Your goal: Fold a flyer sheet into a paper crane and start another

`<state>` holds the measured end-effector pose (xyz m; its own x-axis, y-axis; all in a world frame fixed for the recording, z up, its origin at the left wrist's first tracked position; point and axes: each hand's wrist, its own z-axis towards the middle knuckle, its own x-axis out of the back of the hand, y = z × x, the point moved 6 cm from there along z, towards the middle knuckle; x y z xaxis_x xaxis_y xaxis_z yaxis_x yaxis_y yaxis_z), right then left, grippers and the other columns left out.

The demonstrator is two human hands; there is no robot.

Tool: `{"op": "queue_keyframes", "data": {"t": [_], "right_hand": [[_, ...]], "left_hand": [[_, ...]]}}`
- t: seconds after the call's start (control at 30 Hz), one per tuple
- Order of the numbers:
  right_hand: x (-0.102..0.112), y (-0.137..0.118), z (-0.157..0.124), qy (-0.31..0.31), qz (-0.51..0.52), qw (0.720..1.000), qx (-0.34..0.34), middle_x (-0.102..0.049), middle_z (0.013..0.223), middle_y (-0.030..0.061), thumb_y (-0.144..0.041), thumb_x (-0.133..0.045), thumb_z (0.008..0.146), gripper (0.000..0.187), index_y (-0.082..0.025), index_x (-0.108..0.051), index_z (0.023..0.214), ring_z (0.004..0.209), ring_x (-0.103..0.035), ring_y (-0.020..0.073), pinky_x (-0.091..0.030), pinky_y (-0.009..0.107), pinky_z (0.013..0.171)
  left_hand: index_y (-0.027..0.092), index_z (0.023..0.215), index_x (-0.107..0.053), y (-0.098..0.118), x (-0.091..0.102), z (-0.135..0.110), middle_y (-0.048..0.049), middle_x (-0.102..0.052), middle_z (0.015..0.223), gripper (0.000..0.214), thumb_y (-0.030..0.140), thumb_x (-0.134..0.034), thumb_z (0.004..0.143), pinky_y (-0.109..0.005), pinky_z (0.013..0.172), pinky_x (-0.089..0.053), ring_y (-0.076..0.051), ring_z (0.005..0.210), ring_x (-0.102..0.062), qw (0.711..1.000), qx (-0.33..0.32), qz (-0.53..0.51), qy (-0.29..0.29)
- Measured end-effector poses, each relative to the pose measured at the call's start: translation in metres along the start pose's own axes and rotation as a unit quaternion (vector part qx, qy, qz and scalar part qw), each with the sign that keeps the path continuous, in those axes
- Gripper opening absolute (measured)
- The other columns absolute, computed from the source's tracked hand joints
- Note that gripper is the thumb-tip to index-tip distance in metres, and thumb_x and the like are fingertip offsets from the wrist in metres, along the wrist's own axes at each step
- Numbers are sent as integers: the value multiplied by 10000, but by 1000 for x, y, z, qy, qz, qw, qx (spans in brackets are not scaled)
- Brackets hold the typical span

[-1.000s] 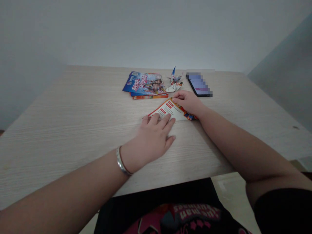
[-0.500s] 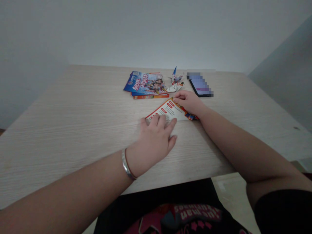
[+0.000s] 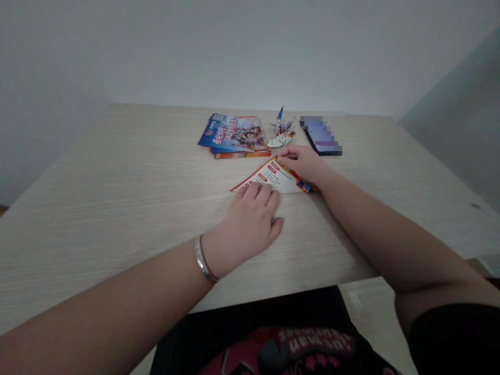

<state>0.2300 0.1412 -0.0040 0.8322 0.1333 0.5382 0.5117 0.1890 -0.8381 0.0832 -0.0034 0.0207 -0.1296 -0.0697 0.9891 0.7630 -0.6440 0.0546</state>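
Head view: folded sheet point(image 3: 287, 180) lay on the bench point(image 3: 136, 192) between my right hand point(image 3: 302, 162), which pinched its far corner, and my left hand point(image 3: 250, 219), unclenched on its near edge. Uneven left-hand pressure might have skewed it.

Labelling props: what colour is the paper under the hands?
The paper is mostly white with red print; head view shows it.

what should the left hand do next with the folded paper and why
Probably press along the near edge of the folded paper with the left hand: its fingers lie over that edge, while the right hand has its fingertips at the far corner, which would likely help keep the paper from sliding.
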Motion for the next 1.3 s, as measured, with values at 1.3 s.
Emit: {"op": "queue_keyframes", "data": {"t": [1.3], "right_hand": [[33,-15,-33,-226,-377,892,-108,-681,640,8,-467,-890,699,302,-244,-685,686,606,-592,183,-383,347,601]], "left_hand": [[149,1329,-642,-19,9,8,-152,-665,1323,380,281,-405,1062,-469,1064,-487,-312,1221,-583,995,-78,10,-57]]}}
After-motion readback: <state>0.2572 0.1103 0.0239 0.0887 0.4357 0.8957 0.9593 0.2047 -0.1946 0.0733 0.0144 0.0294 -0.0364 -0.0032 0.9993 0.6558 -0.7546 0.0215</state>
